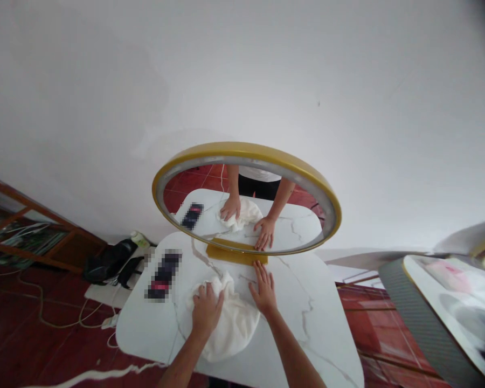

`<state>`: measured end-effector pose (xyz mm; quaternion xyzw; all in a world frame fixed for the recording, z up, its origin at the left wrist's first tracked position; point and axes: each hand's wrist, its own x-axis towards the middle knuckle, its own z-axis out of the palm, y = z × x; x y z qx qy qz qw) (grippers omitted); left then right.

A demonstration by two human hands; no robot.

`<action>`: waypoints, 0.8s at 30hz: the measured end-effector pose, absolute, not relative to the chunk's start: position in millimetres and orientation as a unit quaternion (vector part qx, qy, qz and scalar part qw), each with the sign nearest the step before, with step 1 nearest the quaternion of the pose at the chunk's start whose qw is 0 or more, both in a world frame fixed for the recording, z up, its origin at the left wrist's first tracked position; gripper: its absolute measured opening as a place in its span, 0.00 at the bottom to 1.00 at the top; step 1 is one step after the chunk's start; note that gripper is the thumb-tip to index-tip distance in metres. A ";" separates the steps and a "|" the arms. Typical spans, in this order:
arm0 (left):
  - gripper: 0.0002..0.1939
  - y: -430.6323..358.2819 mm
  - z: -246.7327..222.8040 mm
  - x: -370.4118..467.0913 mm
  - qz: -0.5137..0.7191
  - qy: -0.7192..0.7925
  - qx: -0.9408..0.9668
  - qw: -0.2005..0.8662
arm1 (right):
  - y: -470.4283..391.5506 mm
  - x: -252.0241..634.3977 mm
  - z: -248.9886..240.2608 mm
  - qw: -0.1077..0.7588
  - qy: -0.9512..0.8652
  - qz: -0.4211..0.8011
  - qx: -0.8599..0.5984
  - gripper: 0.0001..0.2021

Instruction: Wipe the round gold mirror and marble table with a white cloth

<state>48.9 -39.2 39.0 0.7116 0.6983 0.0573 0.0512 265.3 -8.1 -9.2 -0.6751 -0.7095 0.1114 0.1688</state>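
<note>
A crumpled white cloth (232, 328) lies on the white marbled table (295, 302). Its far end is bunched up. My left hand (207, 310) rests on the cloth's left part with the fingers bent over it; the fingertips are partly sunk in the folds. My right hand (263, 288) lies flat with its fingers spread, just right of the cloth, its fingertips at the gold base of the mirror. The round gold-framed mirror (246, 151) stands at the table's back and reflects both hands and the cloth.
A pixelated dark object (164, 276) lies on the table's left side. At left on the red floor are a black bag (109, 261) and white cables (81, 323). A wooden shelf (44, 231) is far left. A grey-sided white-topped stand (428, 318) is at right.
</note>
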 end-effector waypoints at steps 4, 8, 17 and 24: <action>0.20 -40.6 53.9 53.5 -0.021 0.702 0.703 0.116 | -27.8 252.6 10.3 0.171 -0.740 0.144 -0.635 0.35; 0.23 -40.5 62.5 53.7 -0.079 0.694 0.689 0.194 | -67.0 235.3 21.1 0.121 -0.776 0.205 -0.584 0.40; 0.27 -74.5 71.7 50.1 -0.107 0.620 0.752 0.194 | -127.1 247.2 42.7 0.069 -0.807 0.277 -0.517 0.41; 0.53 -103.3 44.9 39.2 -0.144 0.537 0.784 0.276 | -135.1 253.8 47.3 0.034 -0.839 0.270 -0.471 0.43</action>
